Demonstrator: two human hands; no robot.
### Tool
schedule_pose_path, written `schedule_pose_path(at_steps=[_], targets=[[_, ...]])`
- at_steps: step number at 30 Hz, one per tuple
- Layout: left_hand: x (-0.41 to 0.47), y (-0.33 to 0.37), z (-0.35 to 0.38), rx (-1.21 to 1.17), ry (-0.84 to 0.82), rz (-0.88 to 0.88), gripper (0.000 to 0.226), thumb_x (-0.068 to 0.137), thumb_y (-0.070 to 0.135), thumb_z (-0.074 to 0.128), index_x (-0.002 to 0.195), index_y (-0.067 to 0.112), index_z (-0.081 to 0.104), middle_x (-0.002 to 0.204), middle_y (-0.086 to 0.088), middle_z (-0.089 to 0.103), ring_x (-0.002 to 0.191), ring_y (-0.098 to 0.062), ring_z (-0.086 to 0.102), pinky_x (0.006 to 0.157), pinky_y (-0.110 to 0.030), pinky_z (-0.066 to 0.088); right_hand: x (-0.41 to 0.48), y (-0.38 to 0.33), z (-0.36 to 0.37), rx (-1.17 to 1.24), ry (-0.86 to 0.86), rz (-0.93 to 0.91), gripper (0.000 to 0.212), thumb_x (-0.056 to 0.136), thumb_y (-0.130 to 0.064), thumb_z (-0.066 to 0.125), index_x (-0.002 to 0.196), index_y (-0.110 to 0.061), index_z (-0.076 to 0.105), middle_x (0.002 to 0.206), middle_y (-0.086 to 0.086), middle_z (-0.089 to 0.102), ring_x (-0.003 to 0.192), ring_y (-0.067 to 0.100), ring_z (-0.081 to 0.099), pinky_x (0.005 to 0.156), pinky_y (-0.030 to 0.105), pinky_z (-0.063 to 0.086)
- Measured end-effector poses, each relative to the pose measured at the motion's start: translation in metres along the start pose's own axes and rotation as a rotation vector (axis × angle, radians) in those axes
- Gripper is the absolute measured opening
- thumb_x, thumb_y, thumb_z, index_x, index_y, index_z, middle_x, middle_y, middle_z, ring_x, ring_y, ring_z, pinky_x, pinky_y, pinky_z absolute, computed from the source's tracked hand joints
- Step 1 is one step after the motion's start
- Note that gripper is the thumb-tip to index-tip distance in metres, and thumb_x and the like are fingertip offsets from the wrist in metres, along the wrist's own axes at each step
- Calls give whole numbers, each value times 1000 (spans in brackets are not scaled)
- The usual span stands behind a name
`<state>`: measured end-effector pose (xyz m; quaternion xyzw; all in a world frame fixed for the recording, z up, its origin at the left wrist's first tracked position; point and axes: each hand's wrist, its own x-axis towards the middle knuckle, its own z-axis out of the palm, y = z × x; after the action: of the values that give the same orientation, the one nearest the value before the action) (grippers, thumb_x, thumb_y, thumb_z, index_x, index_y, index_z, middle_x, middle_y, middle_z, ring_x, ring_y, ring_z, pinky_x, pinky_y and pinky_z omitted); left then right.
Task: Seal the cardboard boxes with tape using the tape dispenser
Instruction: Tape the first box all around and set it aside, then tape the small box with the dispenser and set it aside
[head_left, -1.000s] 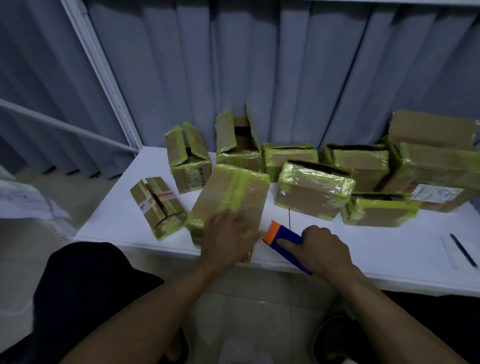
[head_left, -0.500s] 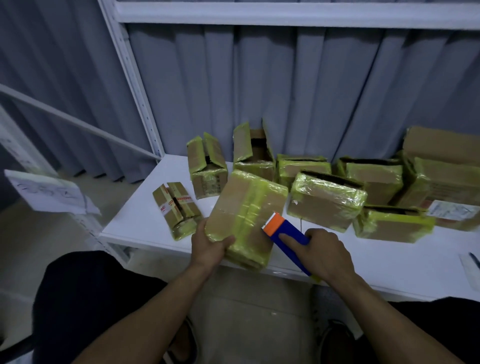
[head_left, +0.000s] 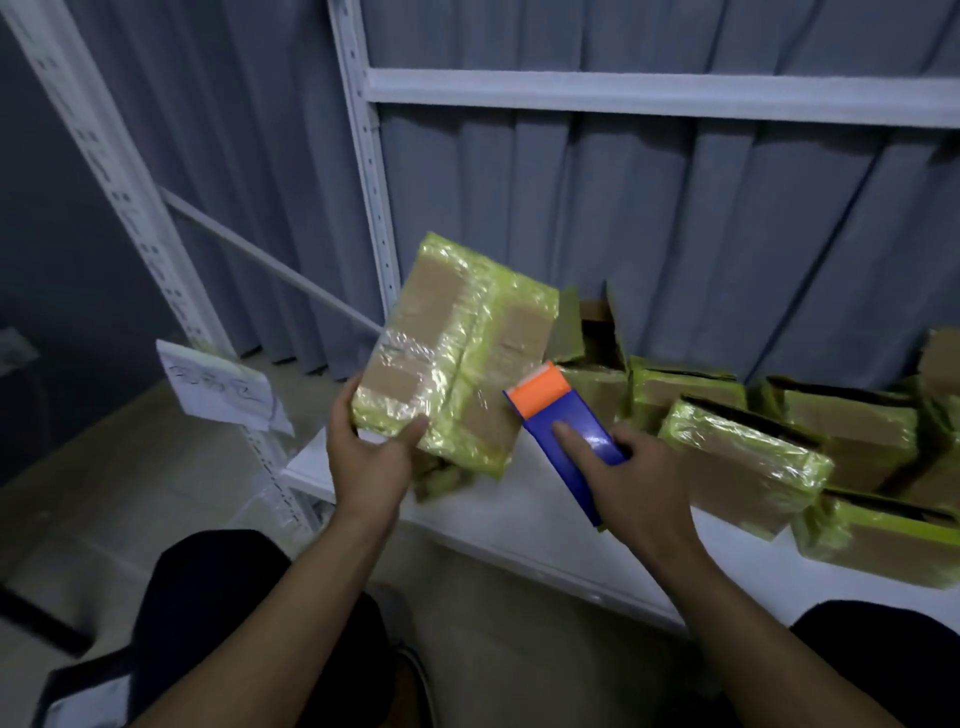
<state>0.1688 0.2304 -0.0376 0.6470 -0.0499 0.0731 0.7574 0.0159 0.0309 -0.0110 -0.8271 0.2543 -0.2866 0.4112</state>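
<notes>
Head camera: our left hand (head_left: 366, 457) grips the taped box (head_left: 457, 353) by its lower corner, thumb across the front, clear above the white shelf (head_left: 519, 514). Our right hand (head_left: 639, 478) curls round the tape dispenser (head_left: 566, 421), forefinger straight along it, orange end just beside the box.

About nine cardboard boxes (head_left: 452, 353), one tape dispenser (head_left: 576, 410), one paper sheet (head_left: 218, 389)

Curtain (head_left: 675, 234): grey pleats we see beyond the fingers (head_left: 571, 441).
Shelf post (head_left: 371, 197): white, perforated, above them.
Paper sheet (head_left: 218, 387): we find it left of them.
</notes>
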Motion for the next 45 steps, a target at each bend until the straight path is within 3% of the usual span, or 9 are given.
schedule_pose_path(at_steps=[9, 13, 21, 27, 30, 33, 37, 41, 45], targets=[[167, -6, 3, 279, 158, 89, 79, 68, 11, 90, 132, 33, 50, 132, -4, 51, 109, -18, 57, 101, -45, 50, 104, -46, 84, 31, -144, 26, 55, 84, -63, 70, 64, -13, 66, 56, -5, 61, 52, 3, 57, 50, 15, 37], [227, -44, 9, 341, 151, 80, 82, 64, 7, 91, 135, 25, 52, 131, -3, 51, 110, -16, 56, 104, -43, 48, 154, -27, 125, 19, -151, 27, 72, 75, -77, 67, 72, -6, 71, 64, 6, 67, 61, 21, 66, 59, 35, 50], [307, -118, 44, 246, 105, -78, 77, 62, 9, 92, 121, 38, 52, 119, 2, 63, 106, -18, 63, 95, -43, 55, 200, 4, 171, -17, -229, 108, 66, 78, -74, 68, 79, -8, 73, 68, 4, 71, 58, 13, 66, 55, 27, 49], [330, -159, 56, 216, 32, -288, 64, 70, 7, 86, 124, 23, 56, 115, -8, 68, 104, -32, 66, 86, -50, 58, 207, 13, 186, 7, -275, 131, 68, 79, -70, 70, 78, -2, 71, 64, 7, 68, 51, 11, 63, 46, 18, 43], [330, -179, 51, 464, -34, -192, 83, 76, 29, 83, 147, 24, 40, 147, -13, 47, 140, -31, 38, 116, -37, 33, 208, 16, 190, 34, -285, 147, 67, 79, -67, 72, 76, 0, 71, 63, 8, 68, 47, 9, 61, 45, 17, 42], [307, -190, 61, 651, -109, 80, 69, 79, 58, 64, 140, 33, 44, 154, -13, 37, 150, -31, 17, 117, -17, 0, 207, 18, 192, 33, -298, 158, 62, 80, -64, 73, 74, -2, 70, 58, 2, 66, 46, 8, 61, 44, 15, 40], [276, -187, 85, 890, -412, 219, 46, 90, 45, 66, 129, 21, 63, 142, -3, 52, 141, -24, 29, 115, -29, 18, 209, 22, 191, 14, -297, 173, 63, 80, -65, 73, 71, -3, 68, 52, -1, 61, 43, 5, 57, 41, 13, 37], [288, -196, 93, 991, -520, 286, 49, 86, 48, 54, 124, 20, 68, 132, -4, 62, 142, -18, 35, 122, -39, -6, 208, 30, 185, -4, -302, 196, 59, 80, -65, 73, 74, -5, 69, 59, 0, 65, 48, 5, 62, 42, 11, 39], [304, -181, 95, 927, -588, 175, 54, 87, 35, 57, 133, 8, 59, 146, -13, 50, 147, -27, 29, 120, -22, -11, 209, 34, 181, -3, -300, 209, 60, 78, -65, 73, 70, -6, 68, 56, 0, 65, 47, 5, 62, 42, 13, 39]])
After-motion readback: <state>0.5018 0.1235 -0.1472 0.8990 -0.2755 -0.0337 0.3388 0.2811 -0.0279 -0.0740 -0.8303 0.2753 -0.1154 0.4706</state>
